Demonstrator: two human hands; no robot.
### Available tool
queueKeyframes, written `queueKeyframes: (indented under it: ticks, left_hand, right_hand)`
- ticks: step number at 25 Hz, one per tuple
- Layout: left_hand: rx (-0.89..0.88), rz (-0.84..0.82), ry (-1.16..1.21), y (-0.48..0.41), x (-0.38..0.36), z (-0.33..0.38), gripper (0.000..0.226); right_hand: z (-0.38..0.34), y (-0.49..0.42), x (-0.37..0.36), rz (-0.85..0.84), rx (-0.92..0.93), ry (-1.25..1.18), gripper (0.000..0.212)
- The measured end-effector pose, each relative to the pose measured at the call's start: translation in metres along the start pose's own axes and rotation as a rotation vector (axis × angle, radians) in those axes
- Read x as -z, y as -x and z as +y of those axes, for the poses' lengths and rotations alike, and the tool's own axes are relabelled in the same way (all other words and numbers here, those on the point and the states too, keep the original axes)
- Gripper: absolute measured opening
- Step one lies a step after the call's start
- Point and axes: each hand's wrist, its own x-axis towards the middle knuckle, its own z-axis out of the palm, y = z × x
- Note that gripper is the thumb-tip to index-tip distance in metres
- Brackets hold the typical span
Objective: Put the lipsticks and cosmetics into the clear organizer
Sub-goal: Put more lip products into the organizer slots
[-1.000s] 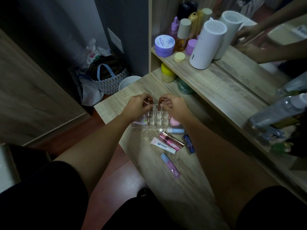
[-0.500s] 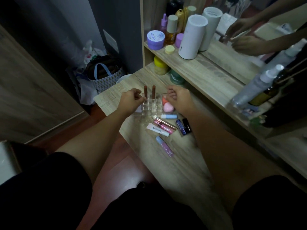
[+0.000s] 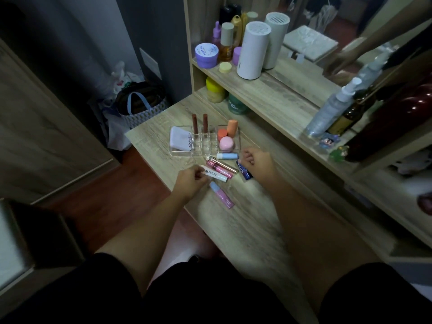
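The clear organizer [image 3: 187, 153] stands on the wooden table. Two brown lipsticks [image 3: 195, 123] stand upright in its middle slots, a white compact [image 3: 181, 141] lies in its left compartment, and orange and pink sponges [image 3: 226, 143] fill the right one. In front lie a white tube [image 3: 216, 176], pink gloss tubes [image 3: 219, 168], a light blue stick [image 3: 227, 156], a dark blue stick [image 3: 244, 173] and a pink tube with a blue cap [image 3: 222, 195]. My left hand [image 3: 190, 181] pinches the white tube's near end. My right hand [image 3: 259, 163] curls its fingers at the dark blue stick's far end.
A shelf behind the organizer carries a white cylinder [image 3: 252, 50], a purple jar [image 3: 207, 54] and bottles, with a yellow jar [image 3: 215, 90] and a green jar [image 3: 237, 105] beneath. A spray bottle [image 3: 332, 108] stands at the right. A basket bag [image 3: 142, 106] sits on the floor past the table's left edge.
Both hands have let go of the two brown lipsticks, which now stand in the organizer, and have come back toward me to the loose tubes in front.
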Motion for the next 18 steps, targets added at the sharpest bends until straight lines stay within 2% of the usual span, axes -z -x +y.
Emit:
queueKeyframes:
  ticks: [4,8,14,18]
  left_hand:
    - [0.103,0.061,0.019,0.022,-0.024,-0.005,0.026]
    - [0.25,0.065,0.06,0.026,-0.044,0.003,0.037]
    - [0.383,0.052,0.105,0.015,-0.049,0.013,0.049]
    - [0.441,0.073,0.082,0.008,-0.039,0.007,0.053]
  right_hand:
    - [0.003,0.007,-0.017,-0.109,0.018,0.071,0.023]
    - [-0.002,0.005,-0.029,-0.21,0.074,0.167,0.024]
    - [-0.006,-0.007,-0.038,-0.196,0.065,0.312,0.03]
    - [-0.012,-0.021,-0.044,-0.278,0.052,0.434,0.03]
